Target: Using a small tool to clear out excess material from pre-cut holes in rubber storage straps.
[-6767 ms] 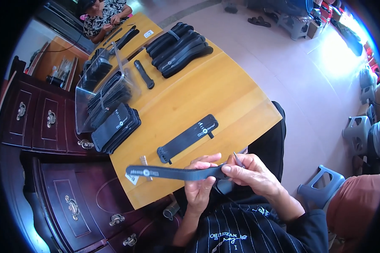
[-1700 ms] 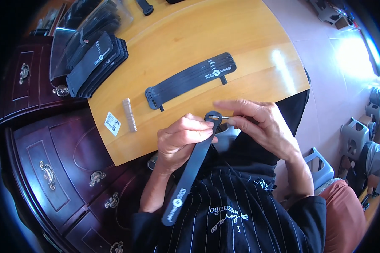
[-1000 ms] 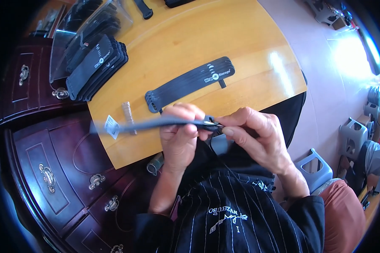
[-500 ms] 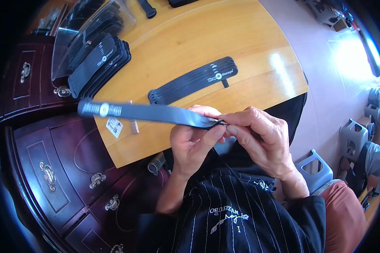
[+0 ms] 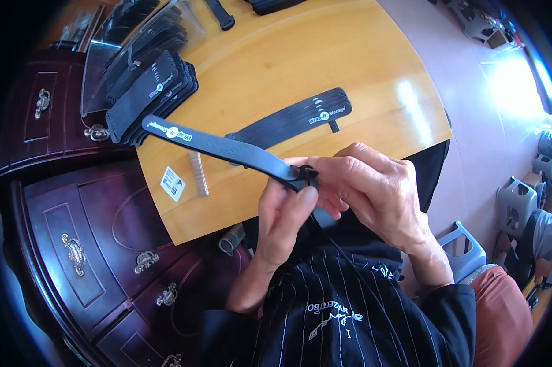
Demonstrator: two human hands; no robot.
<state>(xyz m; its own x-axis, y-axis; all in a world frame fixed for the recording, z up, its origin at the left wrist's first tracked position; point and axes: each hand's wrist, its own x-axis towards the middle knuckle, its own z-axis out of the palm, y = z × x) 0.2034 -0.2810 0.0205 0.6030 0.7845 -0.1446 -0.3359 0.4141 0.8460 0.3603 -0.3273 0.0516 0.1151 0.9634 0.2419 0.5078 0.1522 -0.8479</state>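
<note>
A long black strap [image 5: 218, 145] with white print sticks out to the upper left over the yellow wooden table [image 5: 325, 67]. My left hand [image 5: 285, 214] pinches its near end from below. My right hand [image 5: 368, 189] grips the same end from the right, fingers closed around a small black buckle piece [image 5: 305, 175]. A second black strap [image 5: 294, 119] lies flat on the table just beyond my hands. A small white label [image 5: 172, 183] and a short ribbed strip [image 5: 198, 174] lie near the table's front left edge.
Stacks of black straps [image 5: 150, 92] and a clear plastic sheet [image 5: 108, 55] sit at the table's far left. A dark wooden cabinet with brass drawer handles [image 5: 74, 251] stands to my left. Grey plastic stools [image 5: 514, 196] stand on the floor to the right.
The strap hung down over my lap, then swung up and left. Its free end now points up-left over the table, a little higher than half a second ago. Both hands kept hold.
</note>
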